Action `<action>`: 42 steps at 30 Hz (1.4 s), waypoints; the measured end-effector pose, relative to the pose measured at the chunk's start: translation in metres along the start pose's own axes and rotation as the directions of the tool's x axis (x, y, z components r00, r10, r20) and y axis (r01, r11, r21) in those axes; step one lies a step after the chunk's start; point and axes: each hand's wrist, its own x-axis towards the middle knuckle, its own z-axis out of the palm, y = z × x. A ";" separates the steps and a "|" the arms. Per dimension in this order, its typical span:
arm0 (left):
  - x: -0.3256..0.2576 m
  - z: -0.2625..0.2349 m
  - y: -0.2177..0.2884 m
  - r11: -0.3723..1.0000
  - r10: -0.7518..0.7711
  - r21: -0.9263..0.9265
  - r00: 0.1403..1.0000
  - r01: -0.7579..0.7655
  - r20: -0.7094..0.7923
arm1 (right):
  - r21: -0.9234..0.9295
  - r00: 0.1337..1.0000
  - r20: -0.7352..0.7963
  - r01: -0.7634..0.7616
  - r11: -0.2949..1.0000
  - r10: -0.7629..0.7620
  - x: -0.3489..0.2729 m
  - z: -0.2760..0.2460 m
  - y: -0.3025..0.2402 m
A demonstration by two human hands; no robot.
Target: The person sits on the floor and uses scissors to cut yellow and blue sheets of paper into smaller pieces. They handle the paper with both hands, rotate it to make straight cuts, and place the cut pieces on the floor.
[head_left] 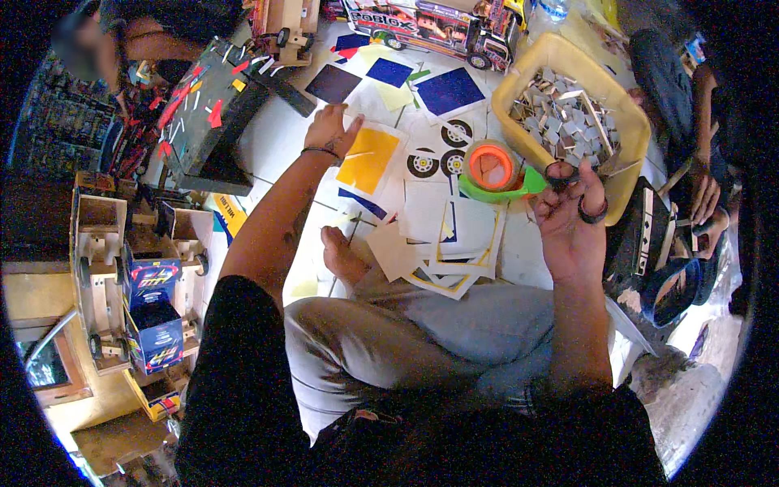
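Observation:
My left hand [329, 134] is over the upper left edge of a yellow sticker sheet [369, 161], with fingers and thumb apart. My right hand [572, 231] is raised palm up, right of the papers, its fingers curled through the dark loops of what look like black-handled scissors [560, 175]. The blades are hard to make out. Just left of it lies a green tape dispenser [523, 185] with an orange-cored roll [490, 166]. Black wheel stickers [422, 162] lie between the yellow sheet and the dispenser. Nearer my legs are loose cut paper frames [475, 258].
A yellow tub [519, 77] of small wooden pieces stands at right. Toy trucks [438, 32] are at the back, with more wooden ones [154, 292] at left. Blue sticker squares [450, 91] lie beyond the yellow sheet. Another person's hands [707, 207] are at far right.

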 end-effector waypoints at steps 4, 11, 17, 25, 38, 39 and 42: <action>0.036 0.026 -0.003 0.978 -0.139 0.157 0.990 0.135 0.015 | -0.050 1.000 0.001 0.014 0.999 -0.014 -0.001 0.006 0.005; 0.019 0.054 0.047 0.898 -0.298 0.356 0.953 0.260 0.056 | -0.074 1.000 -0.016 -0.018 0.997 0.017 0.008 0.004 0.011; -0.025 0.044 0.068 0.959 -0.149 0.254 0.985 0.122 0.091 | -0.051 0.995 0.027 -0.091 0.995 0.093 0.004 -0.001 0.016; 0.055 0.026 -0.003 0.957 -0.290 -0.026 0.951 0.289 -0.110 | -0.064 0.998 0.031 -0.043 0.997 0.045 0.002 0.012 0.017; 0.075 0.010 0.008 0.800 -0.600 0.154 0.779 0.581 0.181 | -0.068 0.990 0.008 -0.140 0.988 0.141 -0.004 0.013 0.017; 0.074 0.011 0.008 0.787 -0.617 0.152 0.767 0.598 0.179 | -0.076 0.990 0.006 -0.140 0.987 0.141 -0.005 0.013 0.017; 0.076 0.014 0.006 0.766 -0.643 0.151 0.747 0.625 0.170 | -0.094 0.990 0.015 -0.140 0.986 0.142 -0.005 0.014 0.016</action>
